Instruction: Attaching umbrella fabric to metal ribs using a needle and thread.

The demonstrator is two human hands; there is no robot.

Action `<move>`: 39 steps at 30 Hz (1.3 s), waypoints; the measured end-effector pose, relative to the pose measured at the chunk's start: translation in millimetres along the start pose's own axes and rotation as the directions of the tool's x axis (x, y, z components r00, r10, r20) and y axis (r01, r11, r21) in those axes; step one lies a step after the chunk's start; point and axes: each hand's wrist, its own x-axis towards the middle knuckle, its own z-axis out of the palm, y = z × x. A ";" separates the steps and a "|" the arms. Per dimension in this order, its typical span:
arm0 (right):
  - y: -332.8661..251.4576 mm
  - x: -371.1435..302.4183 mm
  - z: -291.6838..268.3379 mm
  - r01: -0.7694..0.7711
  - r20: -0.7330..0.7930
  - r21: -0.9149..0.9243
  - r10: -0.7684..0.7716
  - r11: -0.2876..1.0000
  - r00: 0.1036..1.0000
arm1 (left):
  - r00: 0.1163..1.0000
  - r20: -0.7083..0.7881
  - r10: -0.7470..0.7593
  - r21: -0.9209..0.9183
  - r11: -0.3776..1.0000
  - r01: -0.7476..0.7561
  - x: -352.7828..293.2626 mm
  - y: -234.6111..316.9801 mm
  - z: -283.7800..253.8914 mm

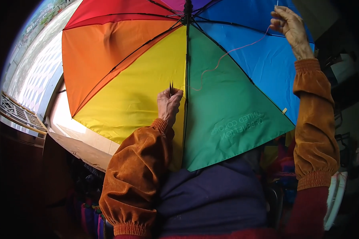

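An opened umbrella (pixel 131 83) with panels of several colours lies spread before me, its inside with black ribs and a dark shaft (pixel 186 67) facing up. Near the shaft, over the yellow panel, my left hand (pixel 168 104) is closed around small dark thread snips (pixel 171 88), whose two points stick up. At the upper right my right hand (pixel 290 30) is raised over the blue panel, fingers pinched on a pink thread (pixel 237 48). A thin pale piece (pixel 277 3) pokes up from those fingertips, too small to name. The thread curves slackly down to the shaft near my left hand.
A light table edge (pixel 93 137) shows under the umbrella at the left, beside a bright window and a metal grille (pixel 22 113). Dark blue cloth (pixel 215 199) covers my lap. Colourful folded items (pixel 93 217) sit at the lower left. A small yellow tab (pixel 284 111) lies at the blue panel's rib.
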 end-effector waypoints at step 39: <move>38.5 -53.6 -83.1 -0.020 -0.255 0.625 0.228 0.780 0.940 | 0.991 -0.021 0.132 0.455 0.884 -0.109 4.1 3.5 4.4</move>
